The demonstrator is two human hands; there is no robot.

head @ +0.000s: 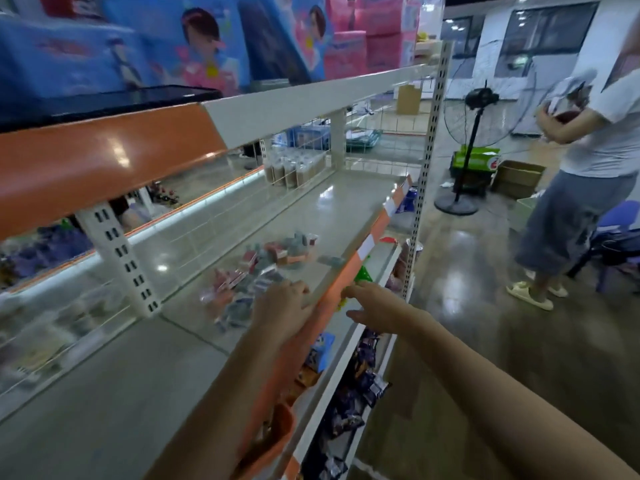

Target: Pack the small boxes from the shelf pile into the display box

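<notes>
A blurred pile of small boxes (242, 289), red, blue and grey, lies on the pale middle shelf (332, 209) near its orange front edge. My left hand (280, 306) reaches over that edge and rests at the near side of the pile; its fingertips are hidden by blur. My right hand (374, 304) is below and in front of the shelf edge, fingers stretched out and thumb spread, by a green and yellow item (362, 275). I cannot make out a display box.
Snack packets (356, 386) fill the lower shelf under my arms. Large blue and pink packs (194, 43) stand on the top shelf. To the right a person (588, 174) stands on the shiny floor beside a pedestal fan (474, 133) and cardboard boxes (516, 178).
</notes>
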